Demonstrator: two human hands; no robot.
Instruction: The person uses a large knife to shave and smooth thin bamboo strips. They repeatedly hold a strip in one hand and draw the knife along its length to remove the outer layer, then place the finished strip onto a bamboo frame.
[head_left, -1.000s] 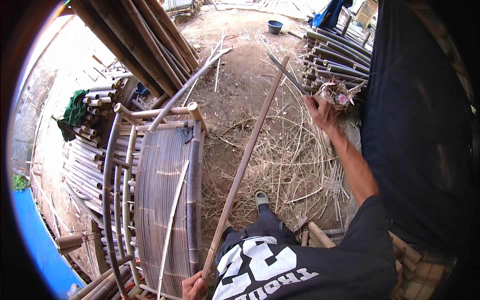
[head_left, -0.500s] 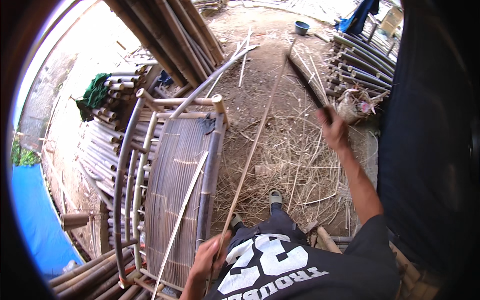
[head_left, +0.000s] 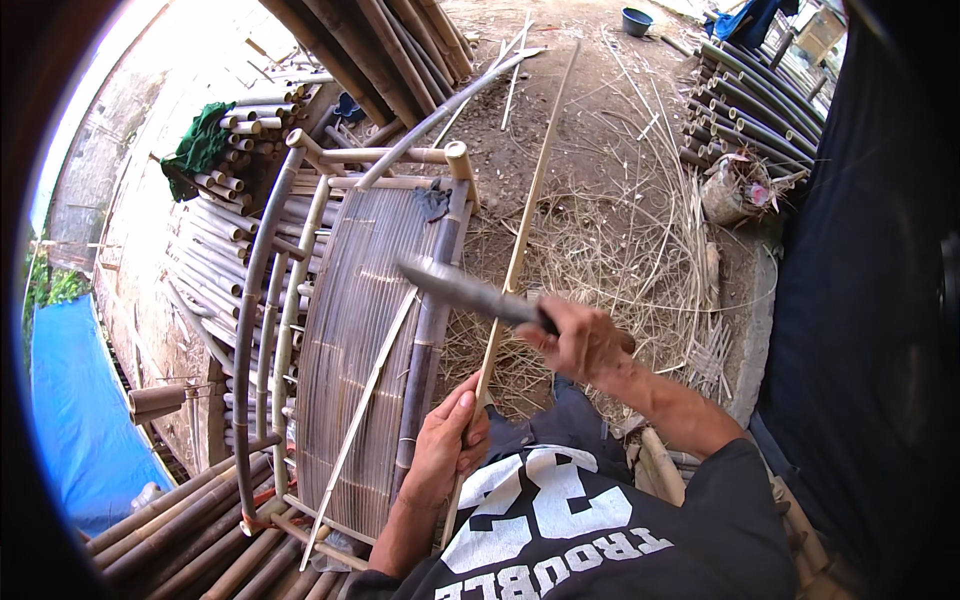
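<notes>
My left hand (head_left: 452, 436), low in the middle of the head view, is closed around a long, narrow bamboo strip (head_left: 532, 202). The strip slants away from me, up and to the right, over the littered ground. In my right hand (head_left: 580, 340) I grip the handle of a machete (head_left: 470, 292), whose dark, broad blade points left. The blade lies across the strip a little beyond my left hand; whether it touches the strip I cannot tell. Left of my hands stands a bamboo bench (head_left: 365, 270) with a slatted seat, and another pale strip (head_left: 370, 390) rests on it.
Bamboo shavings (head_left: 610, 250) litter the ground ahead. Stacked bamboo poles (head_left: 750, 105) lie at the far right near a filled sack (head_left: 735, 190). Upright poles (head_left: 370, 50) stand beyond the bench. A dark bucket (head_left: 636, 22) sits far off, and a blue tarp (head_left: 85, 400) is at left.
My right hand has come down and left from far out, bringing the machete across the strip. My left hand has shifted slightly up and right with the strip.
</notes>
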